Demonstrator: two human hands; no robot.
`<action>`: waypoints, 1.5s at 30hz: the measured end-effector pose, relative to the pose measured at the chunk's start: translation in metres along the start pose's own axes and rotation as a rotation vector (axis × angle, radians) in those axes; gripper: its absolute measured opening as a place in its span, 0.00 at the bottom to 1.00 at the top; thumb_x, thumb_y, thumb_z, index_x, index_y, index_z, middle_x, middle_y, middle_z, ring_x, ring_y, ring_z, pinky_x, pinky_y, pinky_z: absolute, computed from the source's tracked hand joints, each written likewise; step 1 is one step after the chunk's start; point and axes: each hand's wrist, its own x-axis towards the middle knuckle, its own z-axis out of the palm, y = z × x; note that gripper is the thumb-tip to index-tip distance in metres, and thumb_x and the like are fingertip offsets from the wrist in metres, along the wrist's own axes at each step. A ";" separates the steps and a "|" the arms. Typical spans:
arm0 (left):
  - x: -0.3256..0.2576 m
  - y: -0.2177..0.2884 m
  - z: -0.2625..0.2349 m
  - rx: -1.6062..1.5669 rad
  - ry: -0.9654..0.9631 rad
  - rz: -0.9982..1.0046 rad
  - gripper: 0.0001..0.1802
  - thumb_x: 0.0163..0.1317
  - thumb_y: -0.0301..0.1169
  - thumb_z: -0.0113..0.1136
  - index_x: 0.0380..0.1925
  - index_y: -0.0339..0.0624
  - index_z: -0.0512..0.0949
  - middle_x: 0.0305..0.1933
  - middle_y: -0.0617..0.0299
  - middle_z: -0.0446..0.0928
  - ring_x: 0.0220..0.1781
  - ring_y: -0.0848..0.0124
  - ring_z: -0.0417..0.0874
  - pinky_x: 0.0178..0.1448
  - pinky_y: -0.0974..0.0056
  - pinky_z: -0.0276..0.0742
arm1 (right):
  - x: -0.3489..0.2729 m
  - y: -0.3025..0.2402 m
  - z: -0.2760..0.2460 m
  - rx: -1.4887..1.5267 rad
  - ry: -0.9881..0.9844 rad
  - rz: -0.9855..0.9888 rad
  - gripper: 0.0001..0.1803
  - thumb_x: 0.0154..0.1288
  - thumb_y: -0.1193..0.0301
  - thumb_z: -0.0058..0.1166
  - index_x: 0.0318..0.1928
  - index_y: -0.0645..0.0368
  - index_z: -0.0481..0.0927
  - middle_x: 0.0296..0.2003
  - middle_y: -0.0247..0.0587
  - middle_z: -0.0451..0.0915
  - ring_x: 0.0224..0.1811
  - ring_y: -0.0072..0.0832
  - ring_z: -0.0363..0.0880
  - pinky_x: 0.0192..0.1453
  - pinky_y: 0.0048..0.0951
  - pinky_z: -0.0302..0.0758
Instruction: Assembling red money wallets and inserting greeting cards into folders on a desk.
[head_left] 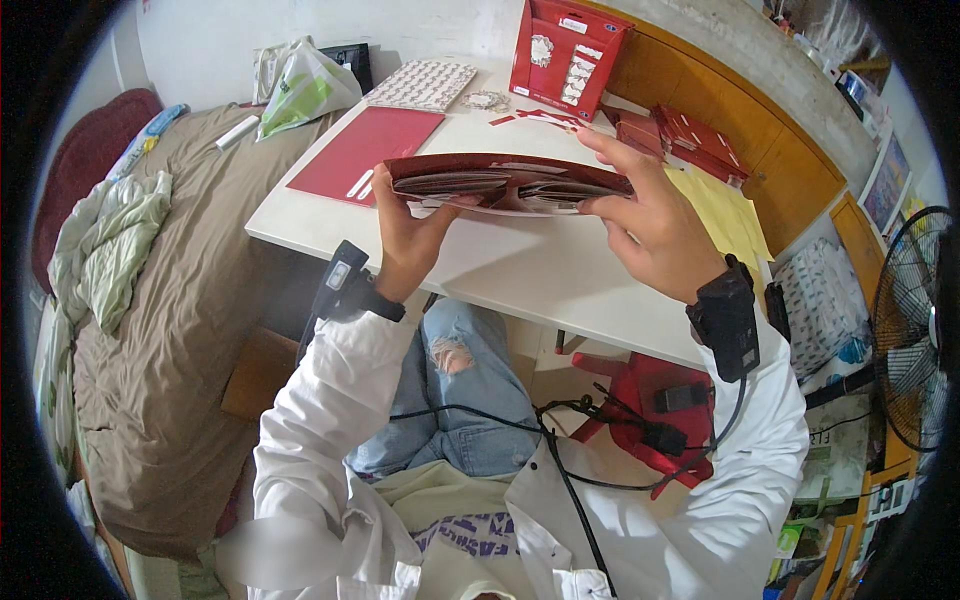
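Observation:
Held up above the white table is a dark red paper folder (505,170), its open top edge facing me. Inside it, pale and dark sheets or cards show in two pockets, left and right. My left hand (408,240) grips the folder's left end, thumb on the near side. At the right end, my right hand (655,225) holds it with the thumb against the near side. The right index finger is raised above the folder's far edge, while the other fingers are partly hidden. A flat red sheet (365,155) with small white strips lies beyond my left hand.
On the white table (480,255) stand a red box (570,60), a patterned white board (423,85), red card pieces (700,140) and yellow paper (722,205). A bed (190,300) is at left, a fan (910,330) at right. Black cables (560,430) hang by my lap.

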 end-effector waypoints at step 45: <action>-0.033 0.018 0.050 0.680 -0.935 0.360 0.26 0.54 0.28 0.52 0.56 0.37 0.65 0.54 0.52 0.67 0.51 0.56 0.72 0.52 0.56 0.69 | 0.052 0.066 -0.002 -0.097 0.016 0.099 0.08 0.56 0.73 0.53 0.35 0.63 0.76 0.55 0.41 0.66 0.48 0.35 0.66 0.48 0.30 0.69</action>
